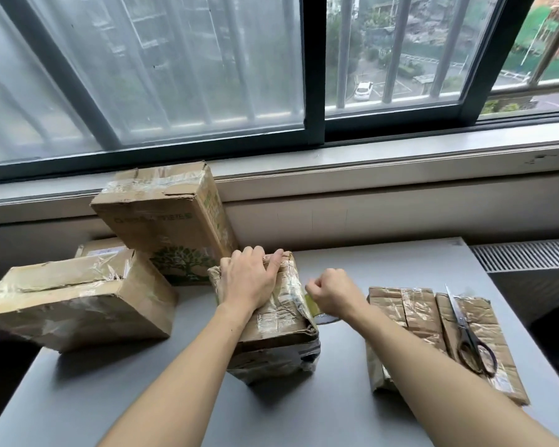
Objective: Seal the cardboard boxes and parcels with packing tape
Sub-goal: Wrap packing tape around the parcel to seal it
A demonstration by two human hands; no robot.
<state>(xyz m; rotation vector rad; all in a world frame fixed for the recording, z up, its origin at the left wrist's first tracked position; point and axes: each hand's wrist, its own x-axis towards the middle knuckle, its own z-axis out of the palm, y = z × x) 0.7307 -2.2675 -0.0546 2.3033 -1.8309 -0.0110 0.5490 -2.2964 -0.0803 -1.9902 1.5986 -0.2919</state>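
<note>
Crumpled box [273, 321] sits mid-table [304, 414], upright, already covered in creased old tape.

Left grip [250, 282]: palm flat on the box top, fingers hooked over its far top edge, thumb along that edge. It holds the box down.

Right grip [331, 291]: just right of the box and level with its top, closed into a fist on the tape roll [315, 308]. The roll is mostly hidden under the hand, with only a yellow-green sliver showing against the box's right side. Can't tell whether a strip is stuck to the box.

Around the box:
- Left, near but apart: large box [78, 304], tilted, clear tape along its top seam.
- Behind-left: tall box with a tree print [171, 221], leaning, clear tape on top. Its lower corner is close to the crumpled box's far-left corner.
- Further behind-left: a low box [100, 250], mostly hidden by those two.
- Right, apart: two flat taped parcels lying side by side, the nearer one [407, 312] and the outer one [481, 317].
- Scissors [457, 309] lie on the outer parcel, closed, tips pointing away from me.
</note>
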